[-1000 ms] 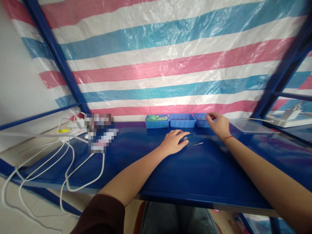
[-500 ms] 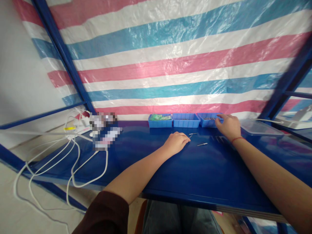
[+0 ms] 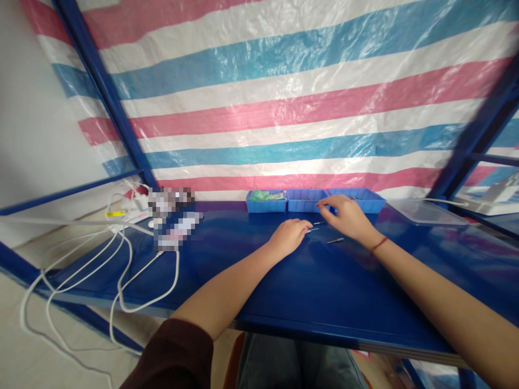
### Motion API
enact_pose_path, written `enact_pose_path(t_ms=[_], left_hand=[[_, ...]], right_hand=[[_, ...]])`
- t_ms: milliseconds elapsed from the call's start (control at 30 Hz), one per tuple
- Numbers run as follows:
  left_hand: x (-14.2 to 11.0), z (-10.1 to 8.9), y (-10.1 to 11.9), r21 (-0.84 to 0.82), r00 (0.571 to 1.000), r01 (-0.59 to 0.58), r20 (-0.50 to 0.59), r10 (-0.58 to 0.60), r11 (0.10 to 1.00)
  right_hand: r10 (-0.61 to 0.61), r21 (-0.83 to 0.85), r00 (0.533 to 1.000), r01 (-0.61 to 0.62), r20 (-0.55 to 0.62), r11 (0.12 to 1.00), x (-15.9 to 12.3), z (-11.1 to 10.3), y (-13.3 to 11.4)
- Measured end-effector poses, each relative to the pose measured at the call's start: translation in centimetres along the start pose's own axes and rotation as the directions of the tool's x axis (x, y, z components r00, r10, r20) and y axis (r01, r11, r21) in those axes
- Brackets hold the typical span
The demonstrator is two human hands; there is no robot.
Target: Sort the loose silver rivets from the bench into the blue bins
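My left hand point(image 3: 288, 236) rests low over the blue table, its fingers closed on a thin, pale metal rod point(image 3: 312, 230) that points right. Just past its fingertips lies a slim dark-and-silver metal piece point(image 3: 320, 222). A similar slim metal piece point(image 3: 335, 240) lies nearer to me, below my right hand point(image 3: 347, 215). That hand hovers in front of the middle blue bin point(image 3: 307, 206), with thumb and fingertips pinched together. Whatever is between them is too small to make out. Behind it stands the right blue bin point(image 3: 373, 204), partly covered by the hand.
A left blue bin point(image 3: 266, 206) holds green-and-white packets. A clear plastic lid point(image 3: 430, 213) lies at the right. White cables point(image 3: 132, 270) loop over the table's left side, near a blurred-out patch point(image 3: 178, 221). A striped sheet point(image 3: 284, 108) hangs behind.
My right hand has come away from the right bin and moved left, close to my left hand. My left hand has shifted slightly left, and the rod in it now lies flatter.
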State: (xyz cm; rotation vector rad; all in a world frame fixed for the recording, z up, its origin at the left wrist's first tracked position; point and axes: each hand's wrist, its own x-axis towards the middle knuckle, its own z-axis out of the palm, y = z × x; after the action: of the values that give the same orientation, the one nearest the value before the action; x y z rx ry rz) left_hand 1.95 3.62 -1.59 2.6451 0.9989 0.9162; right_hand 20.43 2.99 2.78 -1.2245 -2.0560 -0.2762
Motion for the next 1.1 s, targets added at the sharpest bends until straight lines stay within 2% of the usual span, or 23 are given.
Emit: enact_pose_path(t_ms=[100,233,333,433,567,667,833,1033,1100], left_hand=[[0.1,0.3,-0.2,-0.029,0.998,0.033,-0.057,-0.035,0.999],[0.4,0.5,-0.7,-0.242,0.973,0.155,-0.131,-0.191,0.958],[0.5,0.4,-0.8,-0.409,0.939,0.23,-0.147,-0.312,0.883],[0.6,0.3,-0.8,-0.52,0.92,0.251,-0.134,-0.368,0.817],[0.8,0.6,-0.9,-0.615,0.926,0.221,-0.111,-0.361,0.757],[0.9,0.8,-0.9,-0.657,0.931,0.207,-0.096,-0.352,0.725],[0.9,0.7,-0.5,-0.697,0.935,0.226,-0.042,-0.353,0.68],[0.8,0.5,-0.4,-0.701,0.94,0.206,-0.051,-0.337,0.683],[0.9,0.5,-0.4,-0.711,0.936,0.223,-0.034,-0.35,0.667]], right_hand=[[-0.055,0.059,0.997,0.052,0.045,0.997,0.0,0.0,-1.6],[-0.064,0.092,0.994,0.056,0.084,0.994,-0.2,0.0,-2.2],[0.017,0.16,0.995,-0.032,0.096,0.987,-0.3,0.4,-2.2],[0.157,0.324,0.982,-0.182,0.103,0.928,-0.2,1.0,-2.2],[0.23,0.56,0.959,-0.283,0.164,0.779,-0.2,1.6,-2.1],[0.242,0.635,0.955,-0.296,0.173,0.714,-0.1,1.8,-2.1],[0.276,0.623,0.951,-0.301,0.14,0.722,-0.2,1.7,-2.1],[0.192,0.637,0.969,-0.245,0.152,0.731,-0.3,1.9,-2.4],[0.17,0.609,0.976,-0.216,0.134,0.763,-0.3,1.9,-2.5]])
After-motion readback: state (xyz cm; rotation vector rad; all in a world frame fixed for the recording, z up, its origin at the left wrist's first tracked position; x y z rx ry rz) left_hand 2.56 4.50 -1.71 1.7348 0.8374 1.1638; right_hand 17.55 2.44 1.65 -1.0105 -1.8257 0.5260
